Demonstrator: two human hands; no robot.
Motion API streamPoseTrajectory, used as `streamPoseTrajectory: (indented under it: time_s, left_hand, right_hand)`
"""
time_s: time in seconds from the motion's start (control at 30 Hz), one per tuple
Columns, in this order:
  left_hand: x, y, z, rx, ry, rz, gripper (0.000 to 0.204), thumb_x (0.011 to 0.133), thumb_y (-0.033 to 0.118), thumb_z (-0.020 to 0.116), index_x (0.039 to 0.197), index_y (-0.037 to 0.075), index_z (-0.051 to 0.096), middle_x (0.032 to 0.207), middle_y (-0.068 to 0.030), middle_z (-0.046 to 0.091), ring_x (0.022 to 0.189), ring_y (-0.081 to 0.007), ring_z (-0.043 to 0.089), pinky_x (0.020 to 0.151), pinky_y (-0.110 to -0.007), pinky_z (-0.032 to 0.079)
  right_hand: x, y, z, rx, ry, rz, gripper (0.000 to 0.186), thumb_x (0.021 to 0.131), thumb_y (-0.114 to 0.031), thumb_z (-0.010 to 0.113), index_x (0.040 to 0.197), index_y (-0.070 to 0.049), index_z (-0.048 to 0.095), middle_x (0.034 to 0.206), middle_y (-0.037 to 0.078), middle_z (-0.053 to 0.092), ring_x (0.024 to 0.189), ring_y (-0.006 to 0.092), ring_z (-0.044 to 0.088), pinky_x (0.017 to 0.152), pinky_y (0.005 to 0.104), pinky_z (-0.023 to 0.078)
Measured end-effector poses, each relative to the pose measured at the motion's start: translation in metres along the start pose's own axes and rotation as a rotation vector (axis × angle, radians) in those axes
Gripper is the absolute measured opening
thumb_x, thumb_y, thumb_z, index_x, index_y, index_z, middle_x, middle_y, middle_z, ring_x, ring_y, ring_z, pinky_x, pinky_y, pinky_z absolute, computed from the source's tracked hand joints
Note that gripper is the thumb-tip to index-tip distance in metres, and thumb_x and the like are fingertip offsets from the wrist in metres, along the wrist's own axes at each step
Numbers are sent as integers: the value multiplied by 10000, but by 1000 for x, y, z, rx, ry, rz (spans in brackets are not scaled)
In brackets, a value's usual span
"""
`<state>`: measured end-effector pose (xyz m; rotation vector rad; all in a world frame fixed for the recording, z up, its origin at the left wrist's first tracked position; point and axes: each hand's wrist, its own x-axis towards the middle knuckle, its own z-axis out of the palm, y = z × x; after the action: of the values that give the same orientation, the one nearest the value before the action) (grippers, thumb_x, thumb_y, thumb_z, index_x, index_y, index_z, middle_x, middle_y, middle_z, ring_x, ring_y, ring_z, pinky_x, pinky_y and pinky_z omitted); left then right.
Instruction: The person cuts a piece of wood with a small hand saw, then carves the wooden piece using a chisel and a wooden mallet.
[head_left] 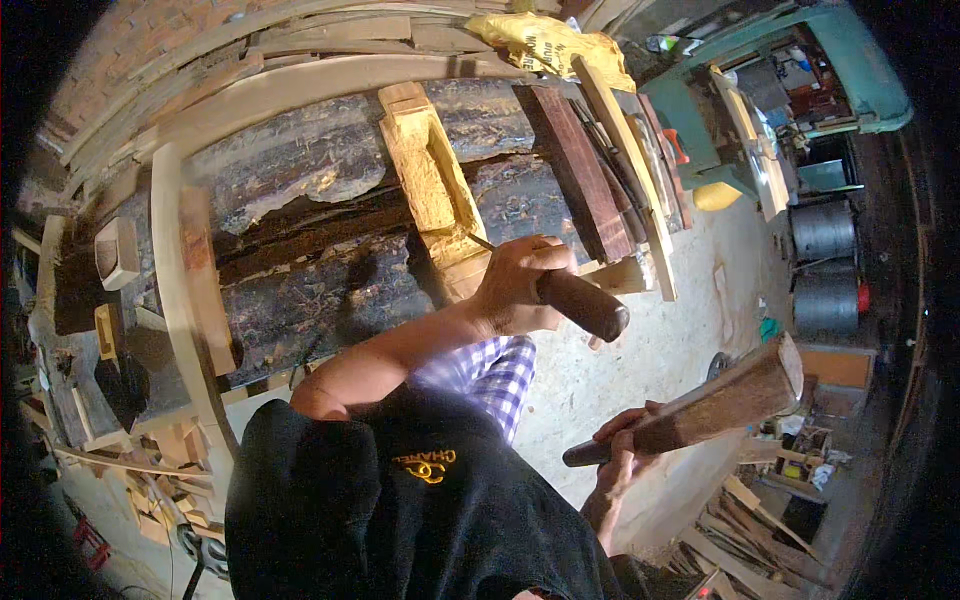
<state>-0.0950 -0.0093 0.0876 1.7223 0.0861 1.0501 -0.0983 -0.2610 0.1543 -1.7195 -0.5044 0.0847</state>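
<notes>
A pale wooden block [404, 104] with a long carved hollow lies across the dark, worn workbench [320, 130]. My left hand [515, 285] is closed around a chisel [590, 308]; its thick dark handle sticks out to the right, and the thin blade points into the near end of the hollow. Whether the blade's tip touches the wood I cannot tell. Low on the right, away from the block, my right hand [622, 450] grips a wooden mallet [725, 398] by its narrow handle. The mallet's broad head points up and to the right.
Dark reddish wooden bars [580, 175] and a pale strip [630, 165] lie right of the block. A yellow sack [550, 45] rests at the back. Small wooden pieces [117, 252] sit at left. Green machinery [870, 70] and metal drums [825, 232] stand at right.
</notes>
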Motion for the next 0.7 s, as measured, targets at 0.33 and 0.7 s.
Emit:
streamPoseTrajectory:
  time_s: [0.33, 0.7]
  left_hand:
    - [9, -4, -1, -73, 25, -80, 266, 638, 148, 770, 712, 62, 529, 650, -68, 557, 603, -232, 582, 552, -337, 431]
    - [11, -10, -6, -147, 90, -83, 267, 644, 141, 777, 702, 62, 528, 644, -57, 566, 592, -207, 583, 531, -328, 426]
  right_hand:
    - [16, -18, -14, -131, -14, -34, 671, 755, -200, 731, 1242, 80, 365, 710, 107, 564, 525, 167, 549, 479, 258, 451]
    - [31, -32, 9, -270, -148, 285, 683, 747, -53, 708, 1307, 80, 340, 930, 164, 580, 906, 206, 574, 742, 326, 480]
